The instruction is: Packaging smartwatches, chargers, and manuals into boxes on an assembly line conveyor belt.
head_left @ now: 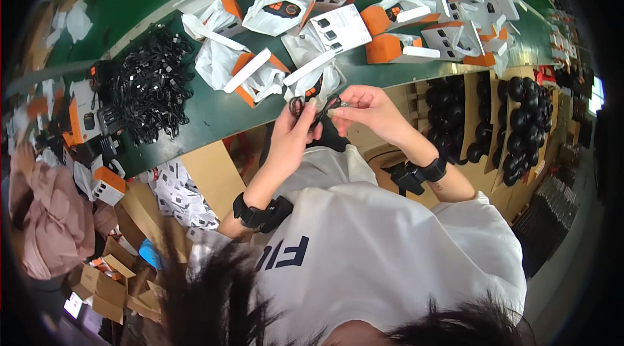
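Note:
Over the near edge of the green table, my left hand is closed on a looped black cable, thumb pressed on top. My right hand pinches another part of the dark cable, close beside the left. Just beyond my fingers sits an open white box with an orange-and-black device partly showing in it. Left of my hands, a large tangled heap of black cables lies on the table.
Many open white-and-orange boxes with white plastic wrapping crowd the far side of the green table. Racks of round black items stand at right. A person in a pink garment is at left, near open cardboard boxes.

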`<state>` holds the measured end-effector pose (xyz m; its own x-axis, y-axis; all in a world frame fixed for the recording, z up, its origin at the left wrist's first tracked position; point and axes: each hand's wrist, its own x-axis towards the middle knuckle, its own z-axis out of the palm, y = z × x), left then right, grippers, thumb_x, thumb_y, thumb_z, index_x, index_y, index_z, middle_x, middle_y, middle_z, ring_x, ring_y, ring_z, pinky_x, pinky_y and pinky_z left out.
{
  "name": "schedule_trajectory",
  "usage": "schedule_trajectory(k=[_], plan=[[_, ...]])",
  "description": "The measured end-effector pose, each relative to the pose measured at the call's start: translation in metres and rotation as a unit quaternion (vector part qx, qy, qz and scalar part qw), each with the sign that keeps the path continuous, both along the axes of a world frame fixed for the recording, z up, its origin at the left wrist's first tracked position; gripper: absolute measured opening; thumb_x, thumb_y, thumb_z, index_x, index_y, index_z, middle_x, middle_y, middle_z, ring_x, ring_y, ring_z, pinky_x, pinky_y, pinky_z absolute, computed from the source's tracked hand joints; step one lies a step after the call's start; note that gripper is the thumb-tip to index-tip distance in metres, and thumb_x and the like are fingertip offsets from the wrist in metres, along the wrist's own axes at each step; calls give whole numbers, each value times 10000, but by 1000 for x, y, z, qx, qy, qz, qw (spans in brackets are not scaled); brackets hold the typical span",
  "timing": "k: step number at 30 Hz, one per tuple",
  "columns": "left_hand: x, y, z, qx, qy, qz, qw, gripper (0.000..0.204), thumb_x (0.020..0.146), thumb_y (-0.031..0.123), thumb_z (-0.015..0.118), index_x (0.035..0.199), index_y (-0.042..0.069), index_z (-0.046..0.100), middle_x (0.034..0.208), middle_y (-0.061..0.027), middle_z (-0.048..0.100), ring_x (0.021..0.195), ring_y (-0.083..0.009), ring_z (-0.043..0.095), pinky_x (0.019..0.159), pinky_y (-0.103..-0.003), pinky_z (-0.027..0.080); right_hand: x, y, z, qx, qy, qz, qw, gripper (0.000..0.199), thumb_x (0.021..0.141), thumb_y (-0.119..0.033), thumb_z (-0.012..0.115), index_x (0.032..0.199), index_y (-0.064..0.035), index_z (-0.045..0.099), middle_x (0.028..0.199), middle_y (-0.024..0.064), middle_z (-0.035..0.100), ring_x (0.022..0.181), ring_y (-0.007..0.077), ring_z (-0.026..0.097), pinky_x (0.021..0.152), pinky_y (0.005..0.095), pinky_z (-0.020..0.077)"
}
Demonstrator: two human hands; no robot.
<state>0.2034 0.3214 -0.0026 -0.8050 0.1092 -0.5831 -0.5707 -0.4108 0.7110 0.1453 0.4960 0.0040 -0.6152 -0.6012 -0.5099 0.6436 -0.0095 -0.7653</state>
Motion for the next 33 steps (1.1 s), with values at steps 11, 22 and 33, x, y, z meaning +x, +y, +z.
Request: schedule_trajectory(k=[11,22,33], plan=[[-7,-16,-39,-682,304,-186,639,389,586,213,744,920,84,594,760,-52,506,722,-219,533,621,-336,326,1,-9,-35,225,420,-62,877,184,823,11,535,997,18,475,949,139,587,895,276,583,801,298,440],[-18,-1,-45,-632,146,-94,755,153,674,179,634,717,32,643,695,-133,602,687,-323,585,638,-406,447,-36,-12,-56,159,420,112,886,212,811,-34,513,1009,13,451,889,200,537,816,383,528,724,408,427],[-31,3,-36,-684,34,-102,722,283,653,299,695,799,59,673,748,-131,637,712,-304,609,626,-379,473,-49,-25,-64,211,600,149,757,234,811,-78,540,1025,16,523,880,177,605,815,311,590,730,351,460]])
